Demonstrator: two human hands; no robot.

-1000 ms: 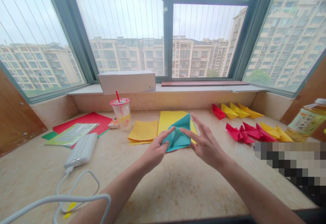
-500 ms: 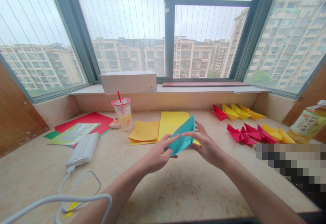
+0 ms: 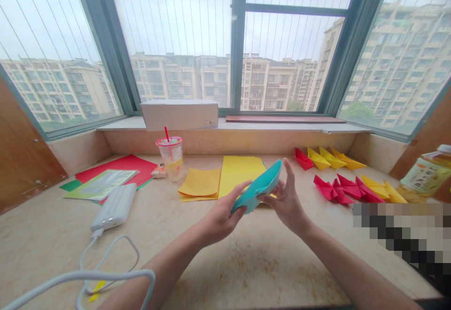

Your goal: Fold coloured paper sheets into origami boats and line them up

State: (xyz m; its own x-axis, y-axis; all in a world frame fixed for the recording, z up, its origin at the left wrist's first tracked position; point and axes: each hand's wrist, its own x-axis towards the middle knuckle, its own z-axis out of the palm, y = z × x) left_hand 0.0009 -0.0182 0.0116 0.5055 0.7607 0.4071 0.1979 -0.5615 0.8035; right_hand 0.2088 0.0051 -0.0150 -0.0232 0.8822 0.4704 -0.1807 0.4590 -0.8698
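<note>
A folded turquoise paper boat [image 3: 259, 185] is held tilted above the counter, its upper end pointing to the right. My left hand [image 3: 225, 213] grips its lower left end, the thumb on the near side. At its right part, my right hand [image 3: 287, 202] pinches the near fold between thumb and fingers, with one finger raised beside the tip. Behind the boat lie yellow paper sheets [image 3: 234, 166] and a smaller stack of orange-yellow paper [image 3: 199, 182].
Folded red boats [image 3: 303, 158] and yellow boats [image 3: 319, 158] stand in two rows at the right, near a drink bottle [image 3: 426, 174]. Leftward are a plastic cup [image 3: 171, 155], red paper [image 3: 120, 166], a white power bank [image 3: 114, 206] and its cable [image 3: 120, 272]. A white box [image 3: 179, 115] rests on the sill.
The turquoise boat has turned and tilted, its right end moving rightward. My right hand has shifted from lying over its side to pinching its near edge.
</note>
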